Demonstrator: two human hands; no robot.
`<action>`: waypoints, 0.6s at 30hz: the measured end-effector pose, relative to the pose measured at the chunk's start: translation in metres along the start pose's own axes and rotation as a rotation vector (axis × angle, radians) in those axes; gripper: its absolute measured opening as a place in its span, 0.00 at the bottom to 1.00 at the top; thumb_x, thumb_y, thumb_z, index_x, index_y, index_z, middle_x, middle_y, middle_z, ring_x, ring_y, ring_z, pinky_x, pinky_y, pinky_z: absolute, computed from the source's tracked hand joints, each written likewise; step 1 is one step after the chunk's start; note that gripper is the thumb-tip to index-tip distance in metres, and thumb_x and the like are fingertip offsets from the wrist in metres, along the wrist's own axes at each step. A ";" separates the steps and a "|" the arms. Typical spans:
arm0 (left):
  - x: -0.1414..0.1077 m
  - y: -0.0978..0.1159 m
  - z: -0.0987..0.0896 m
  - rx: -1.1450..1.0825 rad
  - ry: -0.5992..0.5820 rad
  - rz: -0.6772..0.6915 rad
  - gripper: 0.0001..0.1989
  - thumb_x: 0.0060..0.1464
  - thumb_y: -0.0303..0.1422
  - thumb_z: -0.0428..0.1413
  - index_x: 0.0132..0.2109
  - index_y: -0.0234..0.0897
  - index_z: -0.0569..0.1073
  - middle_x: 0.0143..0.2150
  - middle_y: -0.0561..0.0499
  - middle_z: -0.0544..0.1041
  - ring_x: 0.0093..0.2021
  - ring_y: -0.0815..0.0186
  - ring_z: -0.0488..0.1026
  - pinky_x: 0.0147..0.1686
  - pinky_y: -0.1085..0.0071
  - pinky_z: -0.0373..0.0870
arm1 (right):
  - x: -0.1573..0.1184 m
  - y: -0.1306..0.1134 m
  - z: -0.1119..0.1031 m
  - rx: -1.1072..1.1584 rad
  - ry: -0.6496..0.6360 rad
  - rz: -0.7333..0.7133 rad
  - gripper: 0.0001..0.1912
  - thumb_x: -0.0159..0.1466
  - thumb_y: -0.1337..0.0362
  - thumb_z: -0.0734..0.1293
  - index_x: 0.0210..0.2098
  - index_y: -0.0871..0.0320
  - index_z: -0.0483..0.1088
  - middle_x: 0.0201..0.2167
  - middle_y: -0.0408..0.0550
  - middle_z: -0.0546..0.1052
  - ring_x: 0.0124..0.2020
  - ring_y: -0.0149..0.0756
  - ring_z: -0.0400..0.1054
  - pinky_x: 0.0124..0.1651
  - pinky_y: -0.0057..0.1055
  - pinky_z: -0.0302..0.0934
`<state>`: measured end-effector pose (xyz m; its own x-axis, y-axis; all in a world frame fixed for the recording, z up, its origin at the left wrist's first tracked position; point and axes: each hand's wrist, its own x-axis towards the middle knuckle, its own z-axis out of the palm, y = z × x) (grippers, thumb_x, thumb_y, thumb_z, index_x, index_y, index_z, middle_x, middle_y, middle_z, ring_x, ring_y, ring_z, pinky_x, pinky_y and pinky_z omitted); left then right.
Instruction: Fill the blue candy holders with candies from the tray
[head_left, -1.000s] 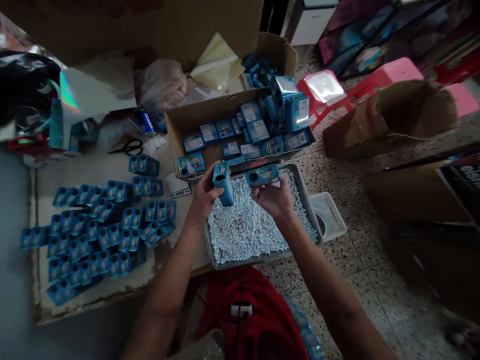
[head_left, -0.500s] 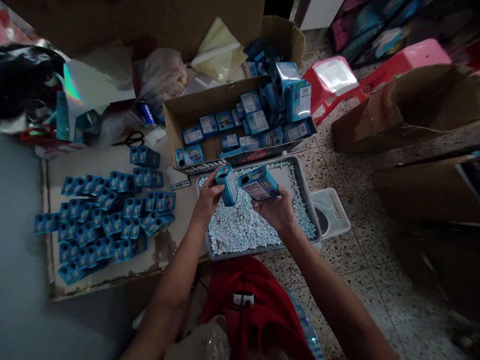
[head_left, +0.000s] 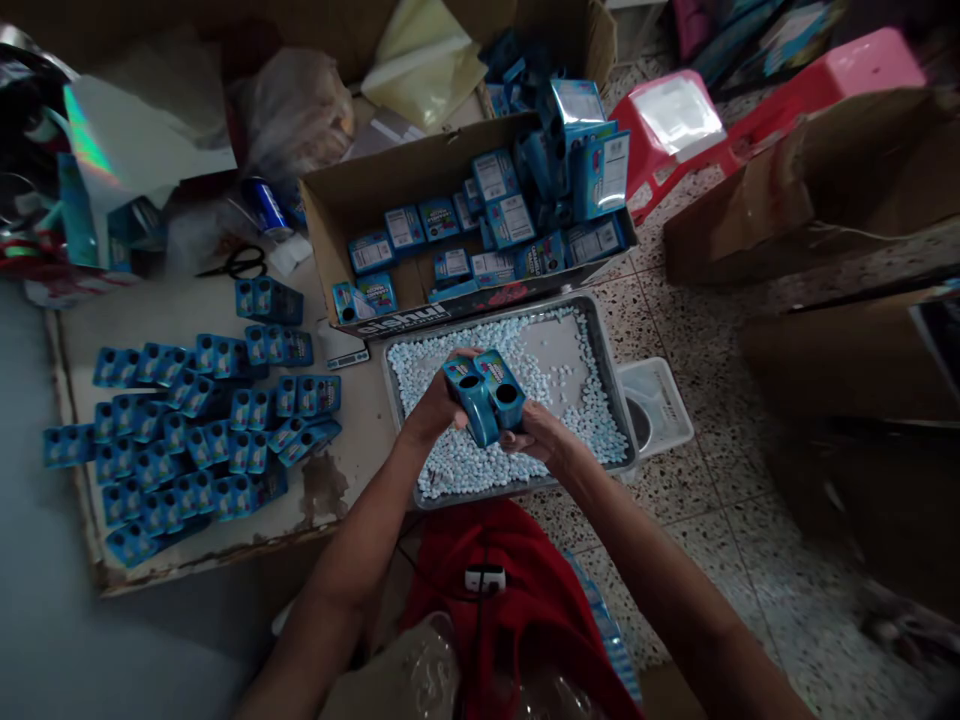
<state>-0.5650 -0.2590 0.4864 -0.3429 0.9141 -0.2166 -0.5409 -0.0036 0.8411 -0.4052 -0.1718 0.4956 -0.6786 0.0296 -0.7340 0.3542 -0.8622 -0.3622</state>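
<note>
Over a grey tray (head_left: 624, 425) of small pale blue and white pieces, two blue boxes with dark round holes in their tops are held side by side. My left hand (head_left: 439, 402) is closed round the left blue box (head_left: 472, 400). The right blue box (head_left: 501, 390) is gripped by my right hand (head_left: 541, 432), its fingers at the lower right side. Behind the tray, an open cardboard box (head_left: 390, 180) holds several more blue boxes. Rows of blue boxes (head_left: 180, 435) with round holes stand on the table (head_left: 292, 490) at the left.
A small scale (head_left: 345, 356) lies left of the tray. Scissors (head_left: 244, 262) and a blue can (head_left: 266, 208) are further back. Right of the tray is a clear plastic container (head_left: 667, 405); beyond stand a red stool (head_left: 675, 120) and an open carton (head_left: 735, 225).
The two held boxes have come together, tops turned up toward the camera. My right hand has moved left and my left hand slightly right and down. The view has shifted a little.
</note>
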 end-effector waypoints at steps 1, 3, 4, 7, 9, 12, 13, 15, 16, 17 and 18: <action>-0.002 -0.003 0.001 -0.011 0.002 0.022 0.66 0.07 0.62 0.77 0.60 0.42 0.76 0.62 0.38 0.79 0.68 0.38 0.71 0.65 0.55 0.69 | 0.001 0.003 -0.001 -0.004 -0.019 0.030 0.30 0.63 0.37 0.71 0.24 0.56 0.61 0.10 0.39 0.66 0.11 0.18 0.44 0.16 0.19 0.45; -0.007 -0.006 0.001 -0.042 -0.046 -0.026 0.70 0.10 0.57 0.80 0.67 0.45 0.71 0.64 0.38 0.78 0.69 0.40 0.71 0.65 0.56 0.69 | 0.004 0.010 -0.004 -0.011 -0.065 0.094 0.29 0.64 0.39 0.69 0.23 0.56 0.61 0.11 0.39 0.65 0.11 0.17 0.42 0.16 0.18 0.44; -0.010 -0.007 0.000 -0.048 -0.084 -0.086 0.73 0.11 0.54 0.81 0.70 0.46 0.68 0.63 0.39 0.79 0.67 0.40 0.73 0.63 0.57 0.70 | 0.006 0.013 -0.005 -0.026 -0.081 0.119 0.29 0.65 0.40 0.68 0.23 0.56 0.61 0.11 0.39 0.65 0.11 0.17 0.41 0.16 0.18 0.43; -0.016 -0.009 -0.005 -0.060 -0.116 -0.227 0.78 0.12 0.44 0.84 0.75 0.45 0.62 0.52 0.45 0.83 0.56 0.45 0.80 0.53 0.63 0.74 | 0.011 0.026 -0.008 -0.111 -0.068 0.143 0.29 0.68 0.40 0.63 0.24 0.56 0.62 0.12 0.39 0.64 0.11 0.18 0.41 0.16 0.20 0.43; -0.023 -0.011 -0.009 -0.066 -0.053 -0.264 0.75 0.13 0.40 0.84 0.74 0.43 0.65 0.47 0.48 0.84 0.52 0.49 0.82 0.49 0.67 0.74 | 0.012 0.035 -0.011 -0.175 -0.030 0.128 0.29 0.69 0.38 0.61 0.25 0.56 0.64 0.13 0.39 0.66 0.11 0.20 0.42 0.17 0.21 0.45; -0.049 -0.015 -0.016 -0.061 0.027 -0.343 0.65 0.17 0.33 0.83 0.69 0.42 0.71 0.47 0.49 0.84 0.49 0.52 0.82 0.48 0.68 0.74 | 0.009 0.048 -0.023 -0.319 0.051 0.103 0.28 0.68 0.37 0.62 0.28 0.55 0.67 0.17 0.42 0.71 0.13 0.25 0.54 0.20 0.25 0.50; -0.062 -0.017 -0.019 -0.056 0.064 -0.370 0.61 0.18 0.30 0.82 0.66 0.41 0.73 0.47 0.50 0.84 0.48 0.54 0.82 0.47 0.68 0.74 | 0.008 0.050 -0.030 -0.442 0.134 0.052 0.28 0.68 0.37 0.63 0.29 0.55 0.67 0.18 0.43 0.73 0.15 0.28 0.60 0.22 0.26 0.53; -0.092 -0.022 -0.025 -0.058 0.201 -0.396 0.52 0.20 0.27 0.80 0.60 0.41 0.76 0.45 0.52 0.84 0.45 0.57 0.82 0.45 0.69 0.74 | 0.009 0.049 -0.044 -0.780 0.383 -0.172 0.26 0.69 0.39 0.63 0.30 0.54 0.69 0.23 0.47 0.76 0.24 0.36 0.69 0.30 0.31 0.62; -0.107 -0.026 -0.028 -0.066 0.297 -0.401 0.47 0.22 0.27 0.79 0.57 0.41 0.77 0.44 0.53 0.84 0.43 0.59 0.81 0.44 0.69 0.75 | 0.012 0.046 -0.051 -0.962 0.501 -0.334 0.24 0.71 0.41 0.63 0.31 0.54 0.70 0.27 0.50 0.78 0.29 0.40 0.72 0.36 0.35 0.65; -0.121 -0.029 -0.032 -0.079 0.399 -0.409 0.43 0.25 0.28 0.78 0.54 0.40 0.77 0.43 0.53 0.84 0.41 0.61 0.81 0.44 0.68 0.75 | 0.018 0.039 -0.055 -1.129 0.568 -0.500 0.23 0.73 0.44 0.61 0.33 0.54 0.72 0.32 0.53 0.80 0.35 0.44 0.74 0.42 0.39 0.67; -0.133 -0.031 -0.036 -0.098 0.497 -0.418 0.39 0.27 0.29 0.77 0.52 0.40 0.78 0.41 0.54 0.84 0.39 0.62 0.80 0.43 0.68 0.76 | 0.027 0.031 -0.056 -1.268 0.560 -0.644 0.22 0.75 0.47 0.59 0.36 0.55 0.74 0.37 0.56 0.81 0.41 0.46 0.74 0.48 0.42 0.68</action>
<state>-0.5301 -0.3952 0.4711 -0.3896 0.5504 -0.7384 -0.7650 0.2531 0.5923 -0.3768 -0.1697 0.4320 -0.7082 0.6503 -0.2749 0.6007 0.3504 -0.7186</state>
